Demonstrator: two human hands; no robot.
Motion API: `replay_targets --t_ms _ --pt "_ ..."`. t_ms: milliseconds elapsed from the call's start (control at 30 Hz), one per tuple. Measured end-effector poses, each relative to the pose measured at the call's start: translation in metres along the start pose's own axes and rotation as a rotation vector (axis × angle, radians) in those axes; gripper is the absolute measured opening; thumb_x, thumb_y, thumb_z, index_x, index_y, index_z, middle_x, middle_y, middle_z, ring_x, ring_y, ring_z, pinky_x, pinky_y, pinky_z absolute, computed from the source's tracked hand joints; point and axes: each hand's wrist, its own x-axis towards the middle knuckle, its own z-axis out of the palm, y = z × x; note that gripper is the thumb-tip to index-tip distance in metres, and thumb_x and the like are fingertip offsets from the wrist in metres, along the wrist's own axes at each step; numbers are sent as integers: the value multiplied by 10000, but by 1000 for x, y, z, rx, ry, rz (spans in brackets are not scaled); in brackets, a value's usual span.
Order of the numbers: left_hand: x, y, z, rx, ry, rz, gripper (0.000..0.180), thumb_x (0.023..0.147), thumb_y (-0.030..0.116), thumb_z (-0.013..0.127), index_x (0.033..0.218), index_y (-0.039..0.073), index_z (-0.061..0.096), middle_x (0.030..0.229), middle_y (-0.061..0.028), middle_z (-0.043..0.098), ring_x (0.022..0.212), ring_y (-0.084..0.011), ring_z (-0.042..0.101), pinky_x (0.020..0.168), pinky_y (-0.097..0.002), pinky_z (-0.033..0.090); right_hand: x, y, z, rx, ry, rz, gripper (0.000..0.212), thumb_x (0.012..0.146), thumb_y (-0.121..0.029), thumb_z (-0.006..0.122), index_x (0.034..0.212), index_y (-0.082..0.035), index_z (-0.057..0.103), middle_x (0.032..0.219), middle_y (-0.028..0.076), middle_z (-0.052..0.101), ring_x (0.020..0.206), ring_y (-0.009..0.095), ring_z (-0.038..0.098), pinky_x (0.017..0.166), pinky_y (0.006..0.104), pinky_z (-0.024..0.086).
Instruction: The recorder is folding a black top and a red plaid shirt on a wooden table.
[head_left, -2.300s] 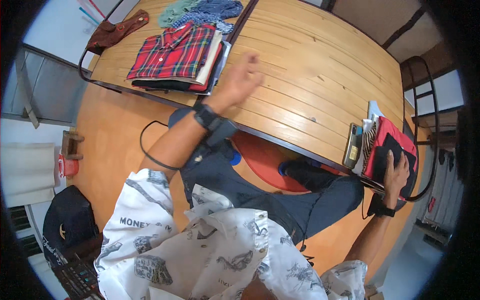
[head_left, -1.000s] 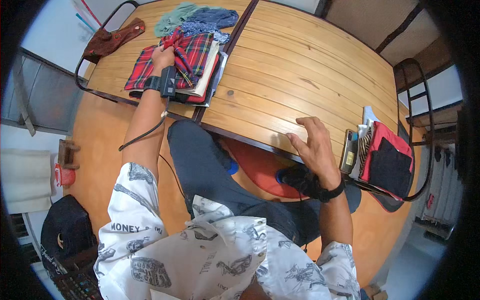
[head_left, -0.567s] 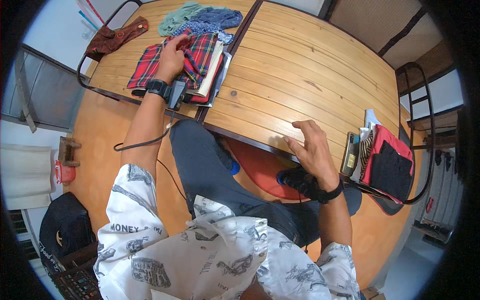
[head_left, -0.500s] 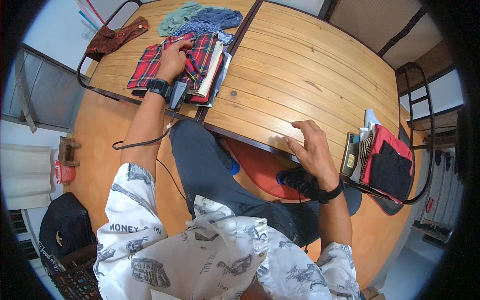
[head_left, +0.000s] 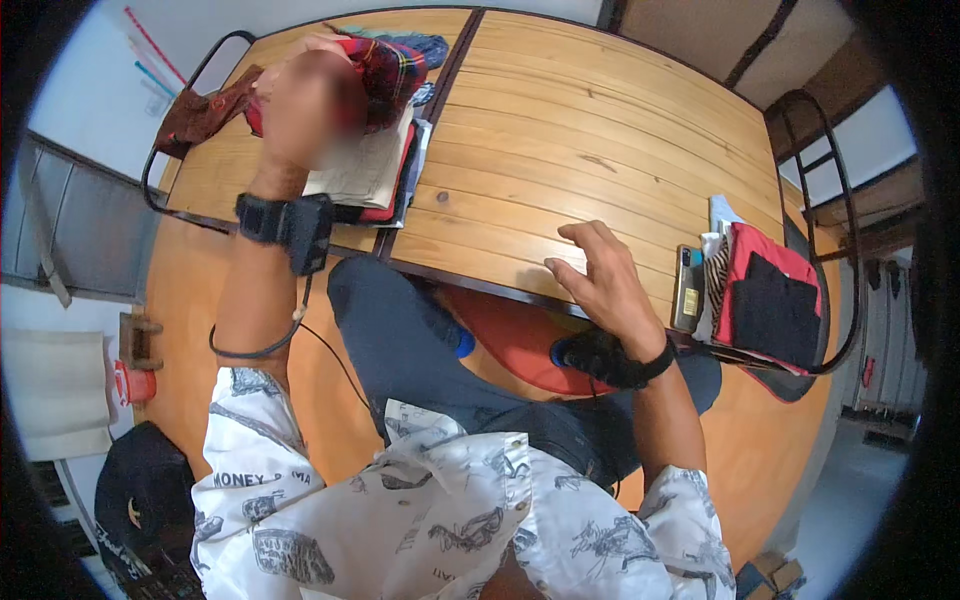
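Note:
My left hand (head_left: 300, 105) is closed on a red plaid cloth (head_left: 385, 75), raised above a folded pile at the left. Part of this hand is blurred, and its arm hides some of the cloth. Uncovered beneath it is a folded cream cloth (head_left: 368, 178), the top of the pile, with red and dark layers under it. My right hand (head_left: 605, 285) holds nothing; its fingers are apart and hover by the front edge of the wooden table (head_left: 540, 200).
Crumpled blue cloth (head_left: 428, 48) lies behind the pile, and a brown cloth (head_left: 205, 115) at the left end. On the right are a phone (head_left: 687, 290) and folded clothes, red (head_left: 755, 250) and black (head_left: 775, 310). Metal rails (head_left: 850, 250) bound the table's ends.
My left hand has gripped the plaid cloth and lifted it off the pile, baring the cream cloth. The right hand has hardly moved.

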Motion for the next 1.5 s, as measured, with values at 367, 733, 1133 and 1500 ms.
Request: replay_targets --t_ms 367,733,1133,1500 --pt "7 92 34 -871 -351 -141 154 1035 7 442 1001 50 586 1156 -136 688 1055 -227 688 956 -366 569 20 -20 -13 18 306 -146 758 813 -311 791 1382 64 458 1256 298 555 1182 435 560 1004 444 471" --pt "-4 24 43 -1003 -301 -486 130 1009 1 482 1047 40 601 1083 -114 689 986 -211 696 915 -349 588 2 2 -28 894 259 387 229 986 -184 517 896 19 573 716 53 521 645 164 483 616 324 430" --pt "-45 -24 53 -776 -222 -836 151 961 -41 498 1002 53 609 948 -62 687 852 -167 701 806 -304 603 18 54 -31 654 382 152 271 780 113 672 1026 26 598 933 127 653 888 230 628 777 381 487" --pt "-82 -39 75 -316 -241 -857 228 930 -43 654 1124 59 593 1036 -54 698 857 -115 677 719 -245 577 18 19 -44 1420 120 503 219 964 -157 606 1119 -6 644 1053 77 716 953 179 693 878 329 562"
